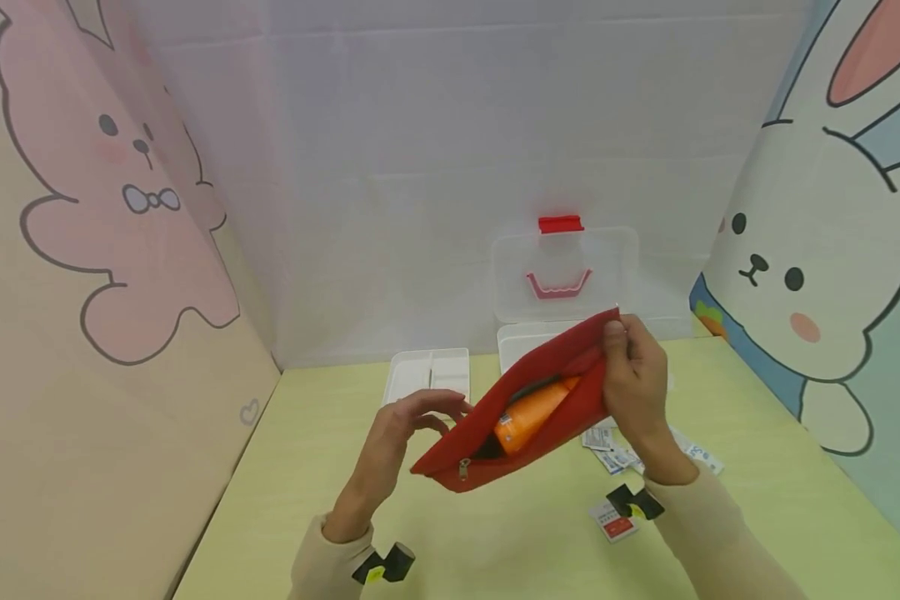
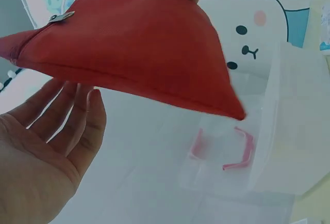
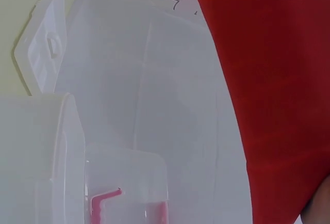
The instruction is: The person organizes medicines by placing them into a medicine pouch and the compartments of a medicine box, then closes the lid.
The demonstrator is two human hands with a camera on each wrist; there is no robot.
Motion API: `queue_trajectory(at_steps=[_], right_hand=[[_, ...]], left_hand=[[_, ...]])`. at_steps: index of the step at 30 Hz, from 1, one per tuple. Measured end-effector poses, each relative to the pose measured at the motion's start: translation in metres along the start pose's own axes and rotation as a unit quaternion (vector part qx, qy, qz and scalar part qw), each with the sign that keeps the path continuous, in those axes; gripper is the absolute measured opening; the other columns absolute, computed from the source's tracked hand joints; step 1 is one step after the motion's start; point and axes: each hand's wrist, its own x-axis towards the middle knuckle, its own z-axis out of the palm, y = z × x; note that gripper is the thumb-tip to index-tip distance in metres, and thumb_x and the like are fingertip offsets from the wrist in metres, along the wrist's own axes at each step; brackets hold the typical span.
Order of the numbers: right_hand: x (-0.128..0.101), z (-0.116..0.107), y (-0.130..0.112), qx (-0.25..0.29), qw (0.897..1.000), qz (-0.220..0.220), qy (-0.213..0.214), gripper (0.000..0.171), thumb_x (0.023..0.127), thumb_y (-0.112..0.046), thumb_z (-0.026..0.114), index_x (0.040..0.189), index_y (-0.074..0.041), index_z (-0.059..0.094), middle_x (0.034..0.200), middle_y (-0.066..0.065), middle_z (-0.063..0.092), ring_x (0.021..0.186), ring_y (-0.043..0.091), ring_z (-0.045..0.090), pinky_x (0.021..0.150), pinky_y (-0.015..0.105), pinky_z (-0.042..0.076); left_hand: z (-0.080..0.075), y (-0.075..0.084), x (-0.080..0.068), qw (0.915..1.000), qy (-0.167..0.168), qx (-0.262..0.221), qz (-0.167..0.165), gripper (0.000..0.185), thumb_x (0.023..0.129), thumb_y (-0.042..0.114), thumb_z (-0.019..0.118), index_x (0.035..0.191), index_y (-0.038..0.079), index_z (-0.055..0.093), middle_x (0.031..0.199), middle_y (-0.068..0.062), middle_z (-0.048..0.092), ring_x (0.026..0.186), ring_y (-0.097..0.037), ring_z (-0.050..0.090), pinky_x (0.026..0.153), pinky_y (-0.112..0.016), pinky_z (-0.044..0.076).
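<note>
A red zip pouch (image 1: 570, 421) is held up above the table, tilted, its zipped mouth gaping. Inside lies an orange packet (image 1: 532, 412); the rest of the inside is hidden. My right hand (image 1: 637, 383) grips the pouch's upper right end, thumb on the near side. At the lower left, my left hand (image 1: 401, 433) has its fingers loosely extended behind the pouch. In the left wrist view those fingers (image 2: 93, 126) reach up to the pouch's lower edge; whether they touch it I cannot tell. The right wrist view shows mostly red cloth (image 3: 278, 79).
Behind the pouch stands a white box (image 1: 513, 342) with its clear lid (image 1: 510, 267) raised against the back wall. Left of it lies a white divided tray (image 1: 450, 367). Several small packets (image 1: 607, 446) and a small red-and-white box (image 1: 615, 523) lie on the table's right side.
</note>
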Motion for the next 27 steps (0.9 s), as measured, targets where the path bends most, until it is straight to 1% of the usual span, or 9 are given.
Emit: queue_trajectory(at_steps=[2,4,7,8,11,14,19,23,27], right_hand=[[0.001,-0.001,0.000,0.002,1.000,0.014,0.018,0.025,0.102,-0.014,0.048,0.091,0.005,0.060,0.073,-0.015,0.051,0.065,0.002,0.046,0.056,0.019,0.034],[0.003,-0.001,0.001,0.010,0.999,0.026,0.032,0.027,0.102,-0.015,0.047,0.091,0.007,0.059,0.071,-0.015,0.050,0.064,0.003,0.045,0.055,0.019,0.033],[0.004,-0.001,0.002,0.018,0.998,0.042,0.048,0.030,0.103,-0.015,0.045,0.091,0.010,0.058,0.070,-0.015,0.051,0.063,0.004,0.045,0.054,0.020,0.032],[0.003,-0.001,0.002,0.020,0.997,0.049,0.052,0.031,0.103,-0.015,0.045,0.091,0.010,0.057,0.069,-0.015,0.051,0.062,0.004,0.045,0.053,0.020,0.032],[0.003,-0.001,0.003,0.021,0.996,0.065,0.061,0.032,0.103,-0.016,0.044,0.092,0.011,0.058,0.068,-0.016,0.052,0.063,0.005,0.045,0.055,0.020,0.032],[0.001,-0.001,0.005,0.022,0.994,0.081,0.068,0.033,0.103,-0.017,0.044,0.092,0.010,0.058,0.068,-0.015,0.052,0.064,0.006,0.046,0.055,0.022,0.033],[-0.002,-0.001,0.004,0.027,0.990,0.112,0.080,0.033,0.104,-0.023,0.045,0.094,0.006,0.058,0.072,-0.012,0.055,0.065,0.009,0.048,0.053,0.021,0.037],[-0.004,0.001,0.003,0.041,0.986,0.135,0.084,0.033,0.104,-0.027,0.046,0.094,0.003,0.058,0.075,-0.010,0.057,0.067,0.012,0.050,0.053,0.022,0.039],[-0.008,0.003,0.004,0.054,0.984,0.148,0.085,0.034,0.103,-0.028,0.047,0.094,0.003,0.058,0.075,-0.008,0.059,0.067,0.012,0.052,0.053,0.021,0.041]], left_hand=[[0.001,-0.002,-0.002,0.9998,0.014,-0.009,-0.011,0.059,0.107,0.035,0.023,0.124,-0.008,0.058,0.113,0.003,0.070,0.104,-0.010,0.064,0.089,-0.033,0.055],[0.002,-0.006,-0.004,0.9996,0.022,-0.014,-0.013,0.063,0.106,0.042,0.024,0.124,-0.007,0.058,0.115,0.011,0.067,0.104,-0.011,0.065,0.089,-0.033,0.054],[0.005,-0.013,-0.005,0.9996,0.023,-0.011,0.012,0.069,0.102,0.054,0.029,0.127,-0.004,0.057,0.120,0.011,0.066,0.104,-0.012,0.065,0.087,-0.033,0.055],[0.006,-0.015,-0.006,0.9993,0.024,-0.007,0.029,0.071,0.101,0.057,0.031,0.128,-0.004,0.056,0.121,0.009,0.066,0.106,-0.014,0.065,0.087,-0.033,0.055],[0.011,-0.022,-0.005,0.9975,0.039,0.008,0.058,0.070,0.099,0.058,0.040,0.130,-0.003,0.055,0.124,0.006,0.065,0.112,-0.014,0.062,0.094,-0.033,0.053],[0.017,-0.026,-0.004,0.9956,0.064,0.025,0.064,0.062,0.099,0.050,0.047,0.129,-0.003,0.057,0.121,-0.004,0.067,0.114,-0.012,0.062,0.099,-0.033,0.051],[0.027,-0.028,-0.003,0.9904,0.116,0.055,0.052,0.034,0.101,0.022,0.052,0.122,-0.004,0.060,0.110,-0.024,0.068,0.100,-0.011,0.068,0.086,-0.033,0.058],[0.034,-0.029,0.000,0.9811,0.172,0.077,0.044,0.022,0.099,0.006,0.052,0.116,-0.004,0.062,0.102,-0.025,0.069,0.088,-0.010,0.071,0.075,-0.034,0.061],[0.040,-0.032,0.003,0.9683,0.227,0.093,0.045,0.017,0.099,0.004,0.050,0.107,-0.005,0.062,0.090,-0.022,0.069,0.080,-0.007,0.068,0.070,-0.031,0.060]])
